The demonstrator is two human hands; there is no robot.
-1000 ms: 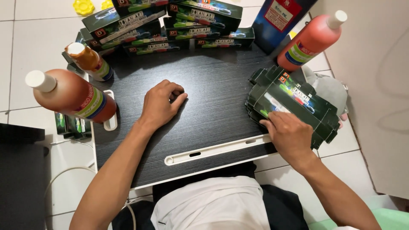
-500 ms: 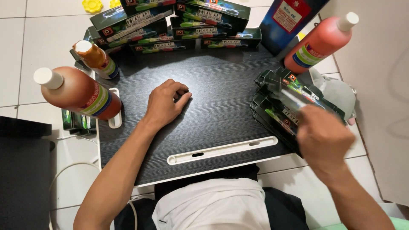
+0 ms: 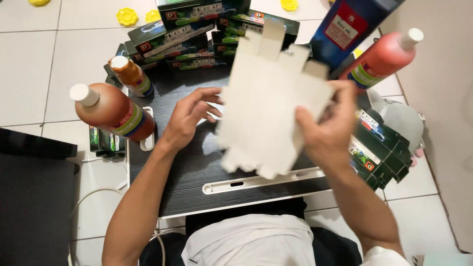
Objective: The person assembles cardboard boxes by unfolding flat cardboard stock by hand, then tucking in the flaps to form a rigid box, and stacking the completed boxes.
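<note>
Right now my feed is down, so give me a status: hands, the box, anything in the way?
Right hand holds flat white carton above the desk. Left hand open beside it. Brown bottles left, folded boxes right.

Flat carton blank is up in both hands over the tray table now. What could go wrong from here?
The flat white carton blank is held mainly by the right hand; the left hand only reaches its edge, so it may bend or slip.

The big brown bottle and the small brown bottle stand close by the left hand at the black table's edge; a swing of the elbow or blank might topple them.
</note>
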